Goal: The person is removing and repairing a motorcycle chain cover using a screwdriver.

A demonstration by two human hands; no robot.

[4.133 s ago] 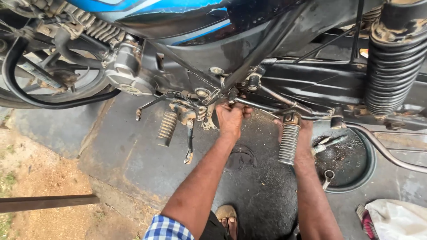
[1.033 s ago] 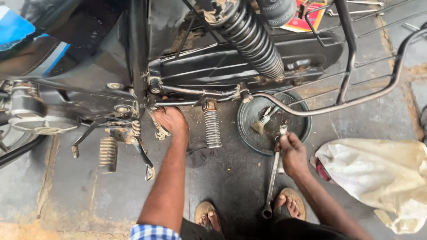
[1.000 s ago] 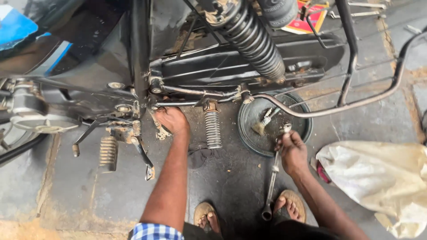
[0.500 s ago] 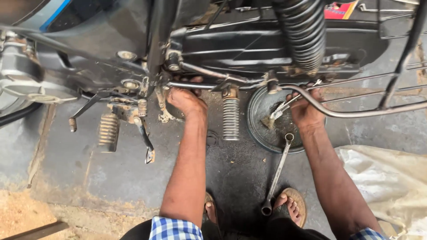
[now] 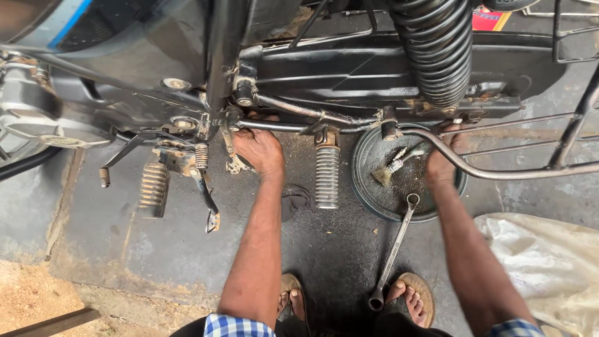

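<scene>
My left hand [image 5: 257, 150] reaches up under the motorcycle, its fingers curled on the thin horizontal frame rod [image 5: 293, 128] beside the centre footrest [image 5: 327, 175]. My right hand [image 5: 440, 167] rests at the right side of a round black pan [image 5: 365, 193], its fingers partly hidden behind a curved metal tube [image 5: 493, 171]. A small brush [image 5: 392, 168] lies in the pan with its handle end reaching those fingers. I cannot tell whether they grip it. A long ring wrench [image 5: 392, 253] lies on the ground, its head against the pan's rim.
A big black coil spring [image 5: 437, 50] hangs above the pan. A ribbed footpeg [image 5: 153, 187] and a stand lever [image 5: 206, 196] stick out at the left. A pale sack [image 5: 549, 262] lies at the right. My sandalled feet [image 5: 412, 296] are near the wrench's lower end.
My right hand has let go of the wrench, which now lies on the ground, and has moved up to the pan by the brush. My left hand stays at the frame rod.
</scene>
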